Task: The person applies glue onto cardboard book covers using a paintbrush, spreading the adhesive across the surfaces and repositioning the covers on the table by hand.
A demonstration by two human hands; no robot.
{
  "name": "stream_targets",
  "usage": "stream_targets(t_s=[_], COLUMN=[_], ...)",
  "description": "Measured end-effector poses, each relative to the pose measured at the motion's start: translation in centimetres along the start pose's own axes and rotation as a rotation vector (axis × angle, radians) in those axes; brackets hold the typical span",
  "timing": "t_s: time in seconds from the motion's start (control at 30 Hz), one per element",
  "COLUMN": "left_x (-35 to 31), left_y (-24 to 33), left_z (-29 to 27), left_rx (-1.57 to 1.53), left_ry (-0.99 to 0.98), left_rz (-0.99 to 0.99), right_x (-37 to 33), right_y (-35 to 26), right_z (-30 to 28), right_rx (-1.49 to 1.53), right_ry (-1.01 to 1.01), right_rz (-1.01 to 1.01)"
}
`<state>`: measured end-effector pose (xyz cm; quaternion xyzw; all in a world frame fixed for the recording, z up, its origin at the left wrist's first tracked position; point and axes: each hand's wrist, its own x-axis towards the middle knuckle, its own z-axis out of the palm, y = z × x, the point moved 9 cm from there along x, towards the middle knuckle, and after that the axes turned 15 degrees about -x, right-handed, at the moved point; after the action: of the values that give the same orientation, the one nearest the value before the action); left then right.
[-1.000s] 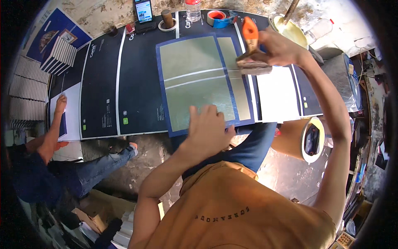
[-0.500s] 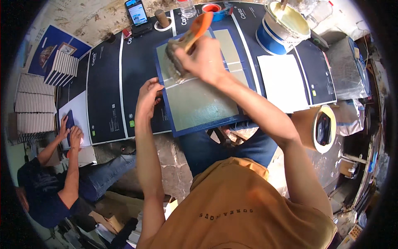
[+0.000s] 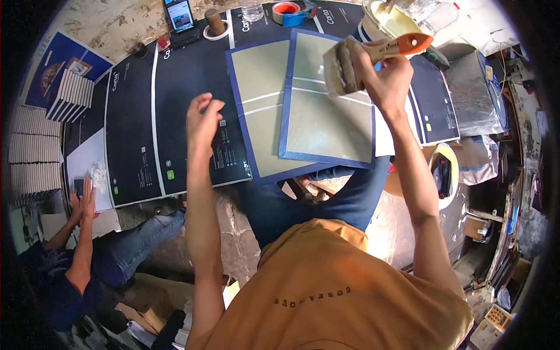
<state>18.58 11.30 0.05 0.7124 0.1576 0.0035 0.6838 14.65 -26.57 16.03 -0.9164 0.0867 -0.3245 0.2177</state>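
Clock centred on the upper blue-bordered sheet (image 3: pixel 329 125), twelve being the wall side. That sheet lies on the table in front of the worker, lapping over the lower blue-bordered sheet (image 3: pixel 262 137) at nine. Right hand (image 3: pixel 389 81) is closed round the wide brush (image 3: pixel 344 65), orange handle toward two, bristles over the sheet's one o'clock part; contact I cannot tell. Left hand (image 3: pixel 202 123), out at nine, is half open, fingers loosely curled, nothing in it, above the black table covering (image 3: pixel 189 114). Progress, my reading: partway. A pale sheen on the upper sheet's near half suggests coating is on there; under the brush I cannot judge. The lower sheet looks duller, and its three o'clock side is hidden. Borders lie flat on the sides I can see, unfolded, and nothing is laid over the boards, so any covering or folding looks undone. Edges: the lower sheet's bottom border comes right to the table's near edge at seven, the worker's knees just below. Room: widest at nine, bare black covering past the left hand. Tighter elsewhere: bucket (image 3: pixel 364 29) at one, tape rolls (image 3: pixel 287 13) at eleven, white paper (image 3: pixel 383 137) tucked close at four. Co-worker's hands (image 3: pixel 83 198) are well apart, at eight.
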Motion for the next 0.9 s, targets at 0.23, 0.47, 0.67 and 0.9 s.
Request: stream_targets(t_s=[0.23, 0.47, 0.67, 0.9], left_x=[-5.8, -0.6, -1.0, -1.8], left_y=[12.3, 7.4, 6.0, 6.0], left_z=[14.7, 15.3, 15.4, 16.2], left_rx=[0.752, 0.537, 0.327, 0.265], left_ry=[-0.268, -0.238, -0.329, -0.332], left_rz=[0.565, 0.334, 0.04, -0.062], right_x=[2.7, -2.0, -6.5, -9.6], right_y=[4.1, 12.7, 18.4, 21.8], right_z=[-11.2, -20.1, -19.7, -2.3], right_rx=[0.358, 0.287, 0.518, 1.457], right_ry=[0.508, 0.592, 0.725, 0.149], right_rz=[0.095, 0.21, 0.383, 0.746])
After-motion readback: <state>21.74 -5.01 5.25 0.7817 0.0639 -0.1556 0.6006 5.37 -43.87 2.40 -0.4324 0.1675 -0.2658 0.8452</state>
